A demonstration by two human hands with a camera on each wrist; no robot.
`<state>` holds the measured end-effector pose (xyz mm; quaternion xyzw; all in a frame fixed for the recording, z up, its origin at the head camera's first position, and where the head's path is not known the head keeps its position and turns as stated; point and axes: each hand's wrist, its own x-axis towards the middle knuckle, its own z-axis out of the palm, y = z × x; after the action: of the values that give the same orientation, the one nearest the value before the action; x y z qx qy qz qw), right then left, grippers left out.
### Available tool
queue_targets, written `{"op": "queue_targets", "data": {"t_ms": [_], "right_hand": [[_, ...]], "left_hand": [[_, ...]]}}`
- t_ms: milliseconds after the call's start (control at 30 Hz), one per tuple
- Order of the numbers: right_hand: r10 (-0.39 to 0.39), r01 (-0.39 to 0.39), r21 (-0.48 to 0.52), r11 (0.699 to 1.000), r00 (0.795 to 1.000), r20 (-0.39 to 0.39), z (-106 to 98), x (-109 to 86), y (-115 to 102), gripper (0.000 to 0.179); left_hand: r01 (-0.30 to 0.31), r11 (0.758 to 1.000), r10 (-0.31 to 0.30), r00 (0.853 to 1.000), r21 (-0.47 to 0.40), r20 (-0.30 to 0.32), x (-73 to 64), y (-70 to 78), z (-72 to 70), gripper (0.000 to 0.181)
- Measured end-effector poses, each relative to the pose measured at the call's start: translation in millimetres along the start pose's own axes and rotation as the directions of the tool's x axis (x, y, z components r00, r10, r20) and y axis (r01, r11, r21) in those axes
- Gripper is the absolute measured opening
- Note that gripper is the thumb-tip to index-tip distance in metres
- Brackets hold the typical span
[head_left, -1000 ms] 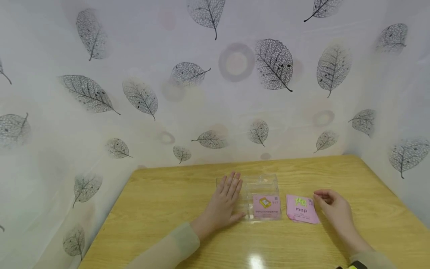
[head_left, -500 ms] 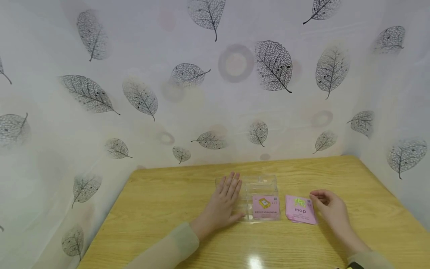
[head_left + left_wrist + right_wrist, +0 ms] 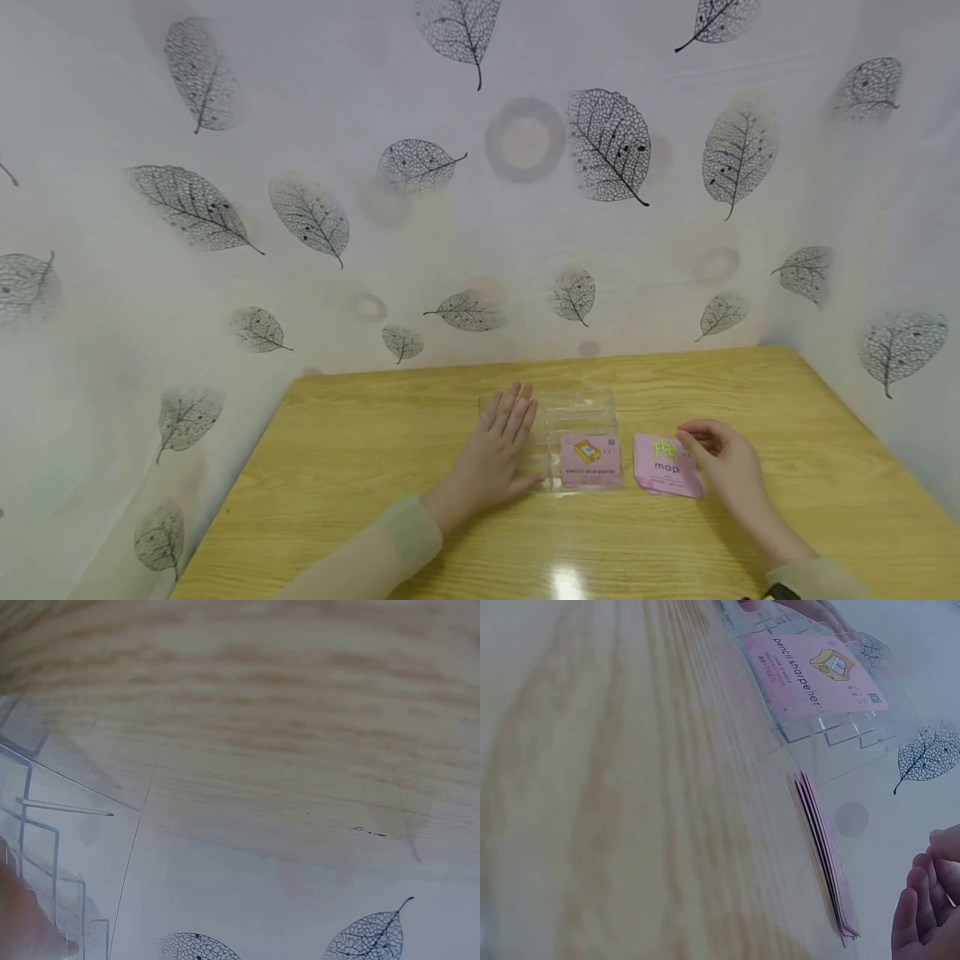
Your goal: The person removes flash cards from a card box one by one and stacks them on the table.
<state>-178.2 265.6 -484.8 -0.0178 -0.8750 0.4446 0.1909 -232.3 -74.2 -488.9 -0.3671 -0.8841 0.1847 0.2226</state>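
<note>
My left hand [image 3: 491, 454] lies over the left part of a clear plastic stepped holder [image 3: 579, 400], its fingers straight and pointing away. A pink "pencil sharpener" card [image 3: 591, 473] stands in the holder's front slot; the right wrist view shows this card up close. To its right a small stack of pink cards [image 3: 667, 483] lies on the table, the top one reading "map". My right hand [image 3: 723, 458] hovers at the stack's upper right corner, thumb and fingers loosely curled. In the right wrist view its fingertips [image 3: 919, 859] are apart from the stack, holding nothing.
The wooden table [image 3: 360, 467] ends at the back against a pale curtain [image 3: 450, 233] printed with dark leaves. Clear walls of the holder's tiers [image 3: 56, 855] rise beside the left hand in the left wrist view.
My right hand has moved left, from beside the card stack to its upper right corner. The left hand, the holder and the cards keep their places.
</note>
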Motion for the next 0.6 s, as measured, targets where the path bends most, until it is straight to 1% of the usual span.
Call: {"op": "queue_targets", "data": {"t_ms": [200, 367, 467, 600], "right_hand": [[-0.027, 0.027, -0.006, 1.0, 1.0, 0.01, 3.2, -2.1, -3.6, 0.017], [-0.033, 0.033, 0.012, 0.999, 0.998, 0.062, 8.8, -3.5, -5.9, 0.018], [-0.034, 0.032, 0.025, 0.999, 0.996, 0.084, 11.6, -3.9, -8.6, 0.018], [-0.021, 0.018, 0.034, 0.999, 0.995, 0.101, 12.9, -4.7, -14.1, 0.018]], "left_hand": [[0.002, 1.0, -0.002, 1.0, -0.023, 0.009, 0.3, 0.5, -0.1, 0.103], [0.007, 0.999, -0.006, 1.0, -0.046, 0.026, -0.7, 0.3, -2.7, 0.104], [0.01, 0.999, -0.008, 0.999, -0.043, 0.033, -1.2, -0.2, -3.3, 0.104], [0.006, 0.999, -0.005, 1.0, -0.036, 0.027, -0.8, -0.4, -4.2, 0.104]]}}
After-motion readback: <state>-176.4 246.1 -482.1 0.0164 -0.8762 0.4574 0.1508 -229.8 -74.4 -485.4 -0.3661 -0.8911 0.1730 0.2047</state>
